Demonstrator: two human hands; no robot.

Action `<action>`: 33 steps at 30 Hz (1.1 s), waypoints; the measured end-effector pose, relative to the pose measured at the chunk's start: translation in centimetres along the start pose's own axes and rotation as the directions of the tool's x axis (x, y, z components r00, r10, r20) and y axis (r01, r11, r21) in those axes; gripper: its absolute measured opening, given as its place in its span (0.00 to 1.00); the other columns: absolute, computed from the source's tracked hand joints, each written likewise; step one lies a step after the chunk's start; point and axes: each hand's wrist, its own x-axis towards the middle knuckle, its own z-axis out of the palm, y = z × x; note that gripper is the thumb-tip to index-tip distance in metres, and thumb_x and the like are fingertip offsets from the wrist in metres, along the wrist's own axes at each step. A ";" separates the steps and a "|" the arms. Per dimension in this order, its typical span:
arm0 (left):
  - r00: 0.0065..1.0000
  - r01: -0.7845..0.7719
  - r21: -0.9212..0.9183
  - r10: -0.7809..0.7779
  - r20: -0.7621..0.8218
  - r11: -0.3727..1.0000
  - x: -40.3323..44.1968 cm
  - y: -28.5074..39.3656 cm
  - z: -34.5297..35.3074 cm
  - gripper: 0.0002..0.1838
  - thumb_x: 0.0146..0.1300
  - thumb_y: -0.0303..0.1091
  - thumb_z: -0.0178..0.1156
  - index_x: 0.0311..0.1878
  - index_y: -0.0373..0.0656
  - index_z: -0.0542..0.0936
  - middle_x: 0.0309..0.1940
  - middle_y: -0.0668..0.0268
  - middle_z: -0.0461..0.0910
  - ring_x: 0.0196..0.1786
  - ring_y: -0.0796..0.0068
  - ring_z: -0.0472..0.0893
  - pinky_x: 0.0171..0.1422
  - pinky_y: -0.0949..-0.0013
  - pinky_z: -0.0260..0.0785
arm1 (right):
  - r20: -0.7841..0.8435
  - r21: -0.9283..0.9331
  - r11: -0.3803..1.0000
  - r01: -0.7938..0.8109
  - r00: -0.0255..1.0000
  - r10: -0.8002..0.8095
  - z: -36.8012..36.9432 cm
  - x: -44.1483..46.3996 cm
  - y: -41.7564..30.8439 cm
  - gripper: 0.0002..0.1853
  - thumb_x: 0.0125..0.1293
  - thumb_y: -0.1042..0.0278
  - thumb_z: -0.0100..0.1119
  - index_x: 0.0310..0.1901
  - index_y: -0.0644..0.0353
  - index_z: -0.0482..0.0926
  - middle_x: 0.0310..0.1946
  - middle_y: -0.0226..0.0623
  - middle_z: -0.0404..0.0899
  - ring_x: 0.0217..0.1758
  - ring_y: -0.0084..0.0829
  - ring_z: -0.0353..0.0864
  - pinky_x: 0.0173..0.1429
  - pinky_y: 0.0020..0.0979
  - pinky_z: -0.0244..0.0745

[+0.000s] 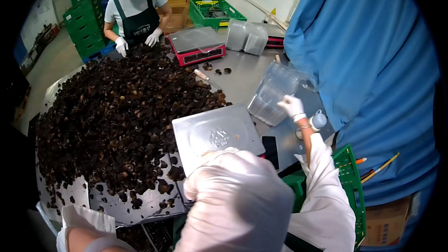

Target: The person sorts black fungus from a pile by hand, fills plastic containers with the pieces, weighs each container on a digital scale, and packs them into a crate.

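Observation:
My right hand, in a white glove, reaches to the right side of a stack of clear plastic trays, its fingers pinched at the edge. A large blurred white-gloved shape, apparently my left hand, is very close to the camera. Its fingers cannot be made out. Behind it lies a flat silver scale plate, partly covered from view. A dark phone rests beside the plate. On the left of the table spreads a big heap of dark brown, mushroom-like pieces.
A co-worker in white gloves stands across the heap. Further back are a red scale, clear containers and a green crate. A handled tool lies mid-table. At right are a bottle, another green crate and blue sheeting.

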 end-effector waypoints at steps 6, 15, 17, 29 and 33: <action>0.997 0.075 -0.192 -0.078 -0.010 0.979 -2.5 -2.3 2.3 0.11 0.54 0.25 0.58 0.41 0.32 0.79 0.29 0.53 0.79 0.26 0.70 0.77 0.23 0.68 0.67 | -0.035 -0.052 0.955 0.293 0.955 -0.295 -6.1 -4.4 -10.8 0.10 0.57 0.59 0.61 0.28 0.57 0.77 0.27 0.40 0.75 0.32 0.43 0.77 0.36 0.38 0.71; 0.988 0.142 -0.289 -0.152 -0.014 0.947 -8.3 -5.5 5.0 0.11 0.55 0.25 0.59 0.41 0.32 0.79 0.29 0.54 0.79 0.27 0.69 0.77 0.25 0.68 0.68 | 0.636 -0.077 0.699 0.711 0.575 -0.515 2.3 -12.8 -19.3 0.14 0.57 0.51 0.60 0.35 0.53 0.76 0.28 0.37 0.77 0.35 0.42 0.81 0.42 0.42 0.74; 0.986 0.153 -0.292 -0.166 -0.021 0.944 -10.1 -6.4 5.5 0.11 0.55 0.25 0.59 0.41 0.32 0.79 0.29 0.54 0.79 0.27 0.69 0.78 0.26 0.67 0.68 | 0.649 -0.107 0.669 0.736 0.561 -0.514 2.8 -13.4 -20.3 0.22 0.57 0.41 0.58 0.39 0.53 0.76 0.31 0.38 0.77 0.37 0.43 0.80 0.42 0.42 0.73; 0.968 0.243 -0.346 -0.247 0.034 0.906 -19.4 -11.1 9.7 0.10 0.55 0.25 0.59 0.41 0.33 0.79 0.29 0.55 0.80 0.27 0.67 0.79 0.28 0.67 0.70 | 0.483 -0.005 0.617 0.787 0.543 -0.687 4.5 -15.8 -35.1 0.22 0.61 0.47 0.57 0.48 0.56 0.76 0.32 0.39 0.76 0.40 0.41 0.79 0.45 0.39 0.71; 0.962 0.269 -0.371 -0.269 0.052 0.889 -21.8 -12.5 10.3 0.10 0.55 0.25 0.59 0.41 0.33 0.80 0.29 0.55 0.80 0.27 0.67 0.79 0.29 0.67 0.70 | 0.436 0.060 0.589 0.806 0.509 -0.742 7.2 -17.0 -36.9 0.20 0.62 0.49 0.57 0.48 0.54 0.75 0.32 0.37 0.75 0.38 0.40 0.78 0.44 0.39 0.71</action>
